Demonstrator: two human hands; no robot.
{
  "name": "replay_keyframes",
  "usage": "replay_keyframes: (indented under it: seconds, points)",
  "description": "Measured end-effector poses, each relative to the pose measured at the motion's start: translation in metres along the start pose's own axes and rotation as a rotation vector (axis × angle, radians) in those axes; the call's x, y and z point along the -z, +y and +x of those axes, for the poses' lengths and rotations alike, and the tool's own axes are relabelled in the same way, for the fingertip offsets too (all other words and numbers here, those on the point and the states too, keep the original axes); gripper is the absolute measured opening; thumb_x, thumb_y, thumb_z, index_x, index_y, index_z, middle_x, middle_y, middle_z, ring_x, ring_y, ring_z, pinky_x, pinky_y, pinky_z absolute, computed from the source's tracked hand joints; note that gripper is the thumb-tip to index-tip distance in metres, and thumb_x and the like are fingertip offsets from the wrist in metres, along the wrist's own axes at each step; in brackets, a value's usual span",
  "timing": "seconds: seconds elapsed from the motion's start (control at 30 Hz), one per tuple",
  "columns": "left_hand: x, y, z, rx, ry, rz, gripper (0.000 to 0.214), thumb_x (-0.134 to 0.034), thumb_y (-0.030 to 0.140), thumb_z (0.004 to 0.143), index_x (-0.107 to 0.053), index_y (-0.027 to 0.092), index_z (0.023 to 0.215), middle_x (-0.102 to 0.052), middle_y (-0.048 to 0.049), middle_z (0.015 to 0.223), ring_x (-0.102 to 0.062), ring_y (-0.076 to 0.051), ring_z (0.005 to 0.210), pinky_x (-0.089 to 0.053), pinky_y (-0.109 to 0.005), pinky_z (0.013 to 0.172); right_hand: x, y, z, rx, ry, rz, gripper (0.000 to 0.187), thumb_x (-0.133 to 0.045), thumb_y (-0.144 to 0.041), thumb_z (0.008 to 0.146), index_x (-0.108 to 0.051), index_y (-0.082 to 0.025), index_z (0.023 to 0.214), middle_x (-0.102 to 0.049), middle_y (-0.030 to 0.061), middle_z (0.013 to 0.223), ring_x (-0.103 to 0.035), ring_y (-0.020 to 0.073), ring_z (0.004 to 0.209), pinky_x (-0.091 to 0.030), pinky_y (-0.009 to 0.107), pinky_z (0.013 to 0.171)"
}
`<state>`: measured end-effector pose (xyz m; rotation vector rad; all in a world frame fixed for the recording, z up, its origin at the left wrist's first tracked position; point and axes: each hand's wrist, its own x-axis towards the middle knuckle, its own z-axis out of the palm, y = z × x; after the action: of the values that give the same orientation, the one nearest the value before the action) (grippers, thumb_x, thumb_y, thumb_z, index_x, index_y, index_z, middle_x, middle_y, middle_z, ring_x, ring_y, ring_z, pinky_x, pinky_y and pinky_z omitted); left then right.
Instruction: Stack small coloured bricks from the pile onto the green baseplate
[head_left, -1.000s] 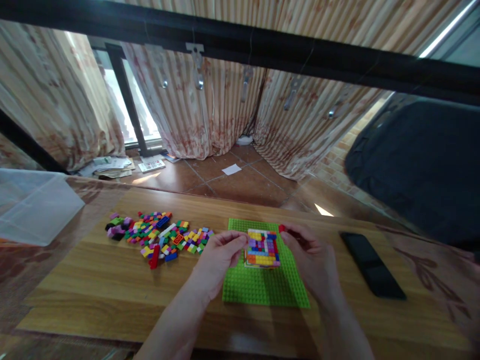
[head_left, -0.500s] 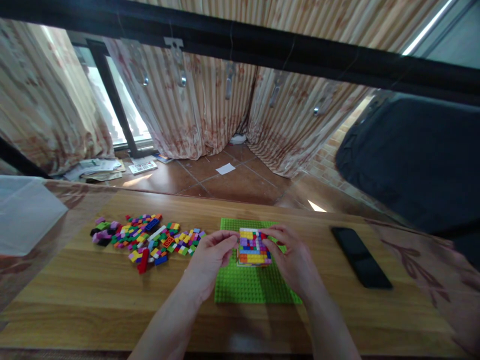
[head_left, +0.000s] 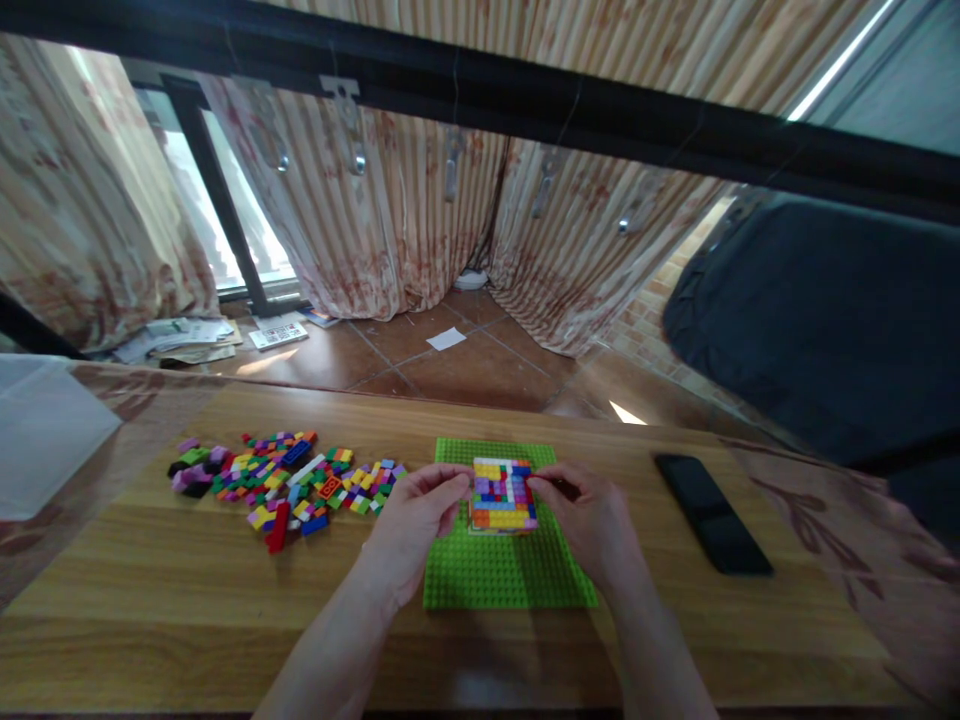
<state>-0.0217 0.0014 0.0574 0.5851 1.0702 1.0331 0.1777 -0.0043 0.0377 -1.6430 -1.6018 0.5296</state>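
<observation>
A multicoloured block of toy bricks (head_left: pixel 501 508) sits on a green studded baseplate (head_left: pixel 510 582). Its top mixes yellow, purple, red, white, blue and orange pieces. At its left edge is my left hand (head_left: pixel 412 515), thumb and forefinger pinched together; whatever lies between them is hidden. My right hand (head_left: pixel 592 515) is closed in a pinch at the block's upper right edge. A dark red bit shows by those fingertips, too small to tell whether it is held or part of the block.
Left of the baseplate lies a loose pile of bricks (head_left: pixel 281 480) in many colours. A black phone (head_left: pixel 712 515) rests on the right of the wooden table (head_left: pixel 187 620). A translucent white container (head_left: pixel 52 435) stands at the far left. A dark bar (head_left: pixel 495 85) crosses above.
My right fingers have drawn slightly back from over the block's top to its right edge and closed into a pinch. My left hand stays at the left edge. The whole view shifts slightly.
</observation>
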Motion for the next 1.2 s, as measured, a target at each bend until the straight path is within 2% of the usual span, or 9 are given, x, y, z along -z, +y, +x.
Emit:
replay_keyframes:
  seconds: [0.13, 0.33, 0.47, 0.63, 0.8, 1.2]
  points:
    - [-0.001, -0.002, 0.002, -0.004, 0.009, 0.011, 0.023, -0.08, 0.028, 0.057, -0.073, 0.013, 0.074, -0.061, 0.0002, 0.06, -0.039, -0.003, 0.047, -0.024, -0.017, 0.047, 0.0, 0.003, 0.0, 0.002, -0.018, 0.056, 0.019, -0.06, -0.035, 0.084, -0.074, -0.022, 0.083, -0.073, 0.0037, 0.082, -0.067, 0.0192, 0.075, -0.051, 0.032, 0.07]
    - [-0.001, -0.005, 0.003, -0.027, 0.003, 0.038, 0.026, -0.08, 0.03, 0.059, -0.072, 0.013, 0.076, -0.056, 0.0021, 0.054, -0.036, -0.004, 0.045, -0.021, -0.019, 0.046, -0.005, -0.005, 0.0, 0.149, 0.007, 0.055, 0.017, -0.058, -0.028, 0.087, -0.074, -0.023, 0.087, -0.072, 0.005, 0.088, -0.067, 0.0186, 0.08, -0.053, 0.032, 0.074]
    - [-0.001, -0.005, 0.002, -0.033, -0.014, 0.045, 0.027, -0.08, 0.032, 0.059, -0.072, 0.012, 0.076, -0.06, 0.0007, 0.058, -0.036, -0.003, 0.044, -0.02, -0.02, 0.046, -0.013, -0.008, -0.001, 0.194, 0.036, 0.021, 0.017, -0.057, -0.026, 0.087, -0.074, -0.025, 0.084, -0.07, 0.0039, 0.088, -0.066, 0.0174, 0.081, -0.054, 0.031, 0.073]
    - [-0.001, -0.004, 0.002, -0.028, -0.015, 0.049, 0.026, -0.079, 0.031, 0.06, -0.071, 0.012, 0.076, -0.06, 0.0004, 0.059, -0.034, -0.003, 0.045, -0.021, -0.019, 0.046, -0.019, -0.007, -0.001, 0.19, 0.072, -0.01, 0.017, -0.059, -0.026, 0.086, -0.075, -0.025, 0.084, -0.068, 0.0034, 0.086, -0.066, 0.0167, 0.078, -0.054, 0.03, 0.07]
    - [-0.001, -0.005, 0.001, -0.009, -0.013, 0.045, 0.024, -0.078, 0.03, 0.06, -0.071, 0.013, 0.075, -0.054, 0.0029, 0.054, -0.035, -0.003, 0.046, -0.021, -0.018, 0.047, -0.022, -0.01, -0.002, 0.185, 0.073, 0.014, 0.017, -0.059, -0.023, 0.085, -0.076, -0.026, 0.082, -0.067, 0.0028, 0.085, -0.065, 0.0154, 0.077, -0.052, 0.028, 0.07]
    - [0.0, -0.006, 0.005, 0.005, -0.011, 0.087, 0.03, -0.078, 0.036, 0.061, -0.071, 0.013, 0.079, -0.049, 0.0051, 0.049, -0.034, -0.003, 0.045, -0.022, -0.018, 0.047, -0.025, -0.002, 0.0, 0.06, 0.043, 0.099, 0.015, -0.063, -0.027, 0.082, -0.076, -0.026, 0.075, -0.062, 0.0002, 0.077, -0.059, 0.0135, 0.07, -0.044, 0.026, 0.063]
